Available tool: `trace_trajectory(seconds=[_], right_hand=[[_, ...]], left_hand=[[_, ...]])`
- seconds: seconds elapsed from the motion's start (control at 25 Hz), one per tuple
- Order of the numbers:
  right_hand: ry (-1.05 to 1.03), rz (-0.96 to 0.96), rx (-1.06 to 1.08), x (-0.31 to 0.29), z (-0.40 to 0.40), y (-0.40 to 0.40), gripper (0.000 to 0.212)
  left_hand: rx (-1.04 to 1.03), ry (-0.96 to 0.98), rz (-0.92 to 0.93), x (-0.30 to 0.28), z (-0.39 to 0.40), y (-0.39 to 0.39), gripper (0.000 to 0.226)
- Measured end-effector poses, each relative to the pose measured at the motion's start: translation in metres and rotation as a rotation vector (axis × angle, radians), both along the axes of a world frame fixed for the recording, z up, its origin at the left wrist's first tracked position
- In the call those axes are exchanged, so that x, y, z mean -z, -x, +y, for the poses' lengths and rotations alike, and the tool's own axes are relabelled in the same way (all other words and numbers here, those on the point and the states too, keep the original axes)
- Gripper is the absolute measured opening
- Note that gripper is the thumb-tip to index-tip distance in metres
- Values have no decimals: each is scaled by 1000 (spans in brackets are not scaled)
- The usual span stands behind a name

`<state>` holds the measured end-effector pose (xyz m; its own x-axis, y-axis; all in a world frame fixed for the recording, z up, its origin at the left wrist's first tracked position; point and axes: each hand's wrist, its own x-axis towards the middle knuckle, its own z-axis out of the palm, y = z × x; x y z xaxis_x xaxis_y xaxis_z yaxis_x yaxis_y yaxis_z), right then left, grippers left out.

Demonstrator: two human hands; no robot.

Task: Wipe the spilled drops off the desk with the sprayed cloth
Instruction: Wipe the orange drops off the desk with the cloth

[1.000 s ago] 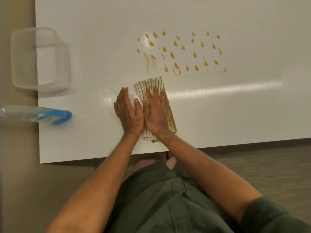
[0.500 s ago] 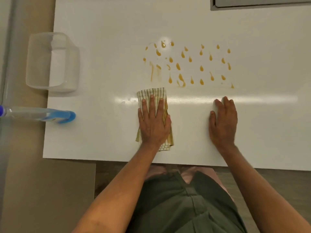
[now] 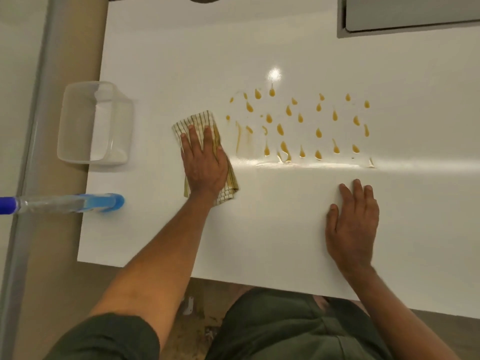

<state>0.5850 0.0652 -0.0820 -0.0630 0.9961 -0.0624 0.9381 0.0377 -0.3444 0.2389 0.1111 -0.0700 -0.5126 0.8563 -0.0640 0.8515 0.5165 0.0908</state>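
Several amber drops (image 3: 298, 123) lie scattered on the white desk (image 3: 285, 229), some of them streaked at the left and along the bottom row. My left hand (image 3: 204, 162) presses flat on a folded yellow-and-white striped cloth (image 3: 197, 122), just left of the drops. The cloth's far end and near right corner show past my fingers and palm. My right hand (image 3: 353, 224) rests flat on the bare desk, fingers apart, below the right part of the drops and holding nothing.
A clear plastic tub (image 3: 94, 123) sits at the desk's left edge. A spray bottle (image 3: 70, 203) with blue liquid lies on its side below the tub, overhanging the edge. A grey panel (image 3: 407, 14) is at the far right corner.
My right hand left the cloth and settled flat on the desk to the right. My left hand took over the cloth and slid it up and leftwards, beside the drops.
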Motion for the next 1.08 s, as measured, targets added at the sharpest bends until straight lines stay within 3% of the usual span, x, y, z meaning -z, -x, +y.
trace_trajectory(seconds=[0.32,0.52,0.72,1.08], right_hand=[[-35,-29,20,7,0,2,56],[-27,-14,30,4,-1,3,55],[-49,-17,33,9,0,3,56],[-53,-15,40,9,2,4,55]], left_hand=[[187,-19,-30,-3,129,0,62],[361,-81,-54,1,51,-47,57],[410,-63,-77,7,-17,-72,60],[359,-19,-52,-3,191,-20,64]])
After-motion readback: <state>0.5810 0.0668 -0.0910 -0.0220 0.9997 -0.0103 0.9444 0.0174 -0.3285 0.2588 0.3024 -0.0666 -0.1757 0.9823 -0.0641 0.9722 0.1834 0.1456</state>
